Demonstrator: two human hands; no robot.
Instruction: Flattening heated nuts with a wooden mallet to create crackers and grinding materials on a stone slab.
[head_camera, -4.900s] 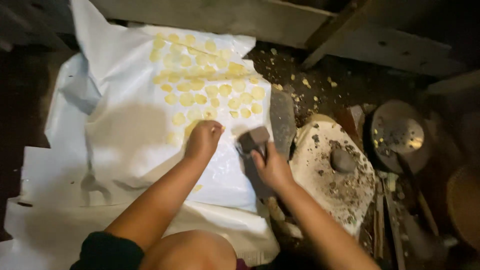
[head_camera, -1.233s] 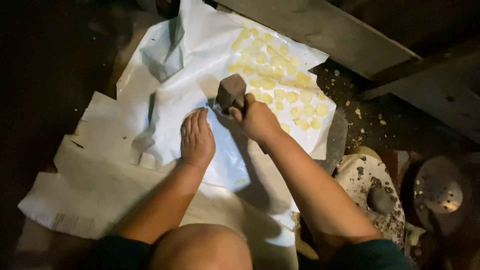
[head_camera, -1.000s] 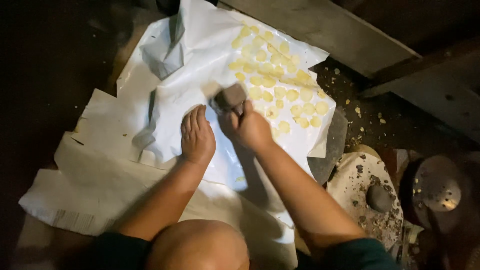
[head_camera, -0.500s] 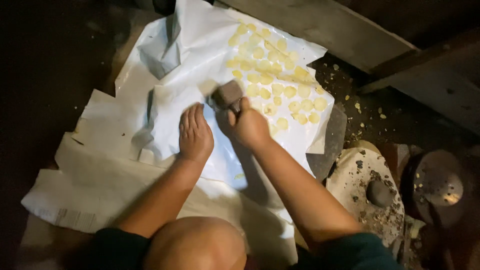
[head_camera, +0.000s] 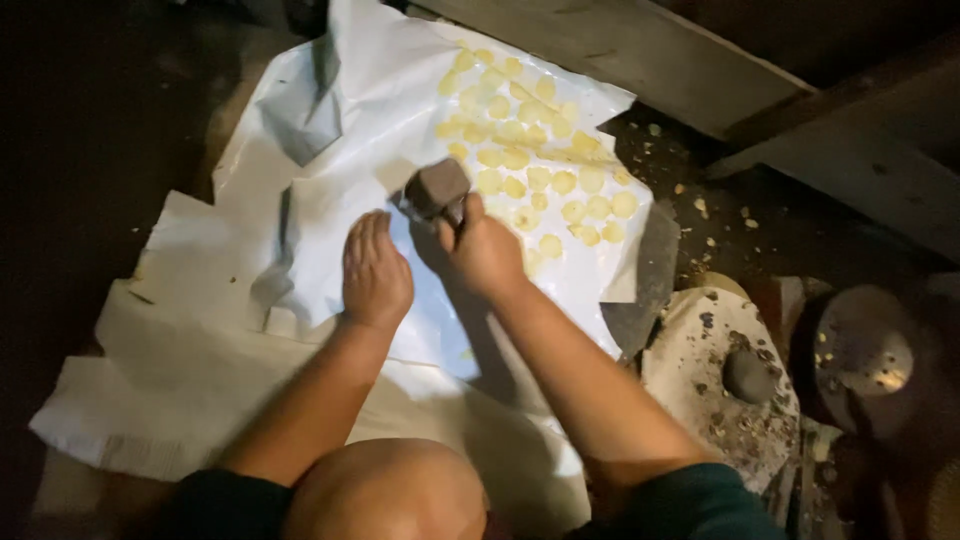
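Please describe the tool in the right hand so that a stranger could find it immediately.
Start at the big white sheet spread on the floor, with pale yellow discs scattered over its far part. At the near edge of those discs, the right hand grips a hammer. Its blocky dark grey head is the only dark thing on the white.

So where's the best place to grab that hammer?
By the handle, from the near side, as the right hand does now. The blocky head points away toward the yellow discs, so the handle end faces the person.
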